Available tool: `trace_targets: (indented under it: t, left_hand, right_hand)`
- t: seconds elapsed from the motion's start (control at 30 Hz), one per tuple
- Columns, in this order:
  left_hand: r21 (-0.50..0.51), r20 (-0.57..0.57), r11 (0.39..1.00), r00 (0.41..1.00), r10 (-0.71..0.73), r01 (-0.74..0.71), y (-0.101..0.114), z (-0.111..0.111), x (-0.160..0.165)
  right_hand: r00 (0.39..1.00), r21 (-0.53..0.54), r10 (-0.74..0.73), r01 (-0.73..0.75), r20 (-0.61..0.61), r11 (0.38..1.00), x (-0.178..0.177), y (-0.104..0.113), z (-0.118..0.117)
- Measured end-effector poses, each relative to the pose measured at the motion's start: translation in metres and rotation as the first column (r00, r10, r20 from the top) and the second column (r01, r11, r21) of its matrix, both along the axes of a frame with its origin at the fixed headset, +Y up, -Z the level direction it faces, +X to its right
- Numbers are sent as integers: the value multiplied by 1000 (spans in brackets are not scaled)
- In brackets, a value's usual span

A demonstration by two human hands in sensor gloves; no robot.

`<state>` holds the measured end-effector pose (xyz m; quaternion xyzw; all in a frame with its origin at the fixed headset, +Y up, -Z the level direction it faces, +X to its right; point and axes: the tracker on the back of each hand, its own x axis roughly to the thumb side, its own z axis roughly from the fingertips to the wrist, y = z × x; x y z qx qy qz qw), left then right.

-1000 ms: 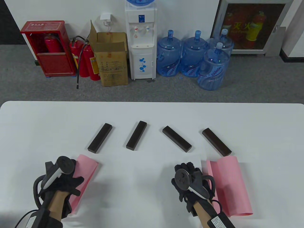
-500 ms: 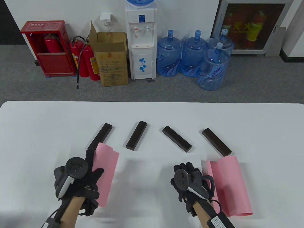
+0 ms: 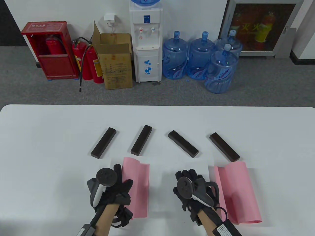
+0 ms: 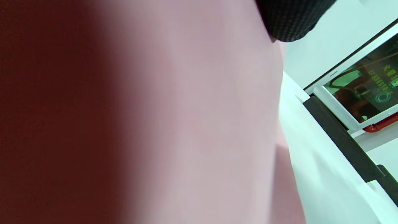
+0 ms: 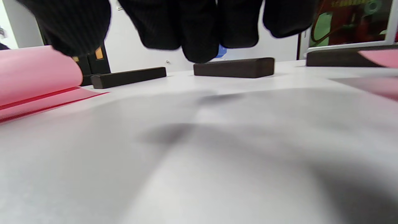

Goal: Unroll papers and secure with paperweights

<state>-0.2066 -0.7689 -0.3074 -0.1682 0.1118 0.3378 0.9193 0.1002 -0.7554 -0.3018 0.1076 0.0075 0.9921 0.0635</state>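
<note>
Left hand (image 3: 110, 188) grips the pink paper (image 3: 137, 186); lay it down near the tabletop's front edge. Right hand (image 3: 193, 188) rests spread flat, fingers apart, holding nothing.

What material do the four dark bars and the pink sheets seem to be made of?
The dark bars look like dark-stained wood or a dense composite: matte brown-black, rounded edges, no shine. The pink sheets look like thin matte paper: one curls at its edge and bends under the left hand.
</note>
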Motion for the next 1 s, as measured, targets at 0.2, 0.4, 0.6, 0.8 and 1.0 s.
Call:
trace_targets:
  t: [0.2, 0.4, 0.6, 0.8, 1.0]
  left_hand:
    - [-12, 11, 1000, 1000, 1, -1, 1, 0, 1]
    - [-23, 6, 999, 1000, 31, -31, 0, 1, -1]
    - [-31, -8, 997, 998, 65, -66, -1, 3, -4]
    - [-31, 18, 997, 997, 72, -72, 2, 6, -2]
    - [46, 185, 999, 983, -7, -2, 16, 14, 14]
  right_hand:
    - [992, -87, -80, 72, -99, 994, -44, 15, 0]
    - [989, -285, -69, 30, -129, 958, -103, 3, -12]
    - [993, -367, -10, -36, -122, 930, -128, -30, -21]
    - [991, -347, -51, 6, -120, 938, -126, -31, -20]
    - [991, -349, -65, 19, -120, 937, -124, -32, -19]
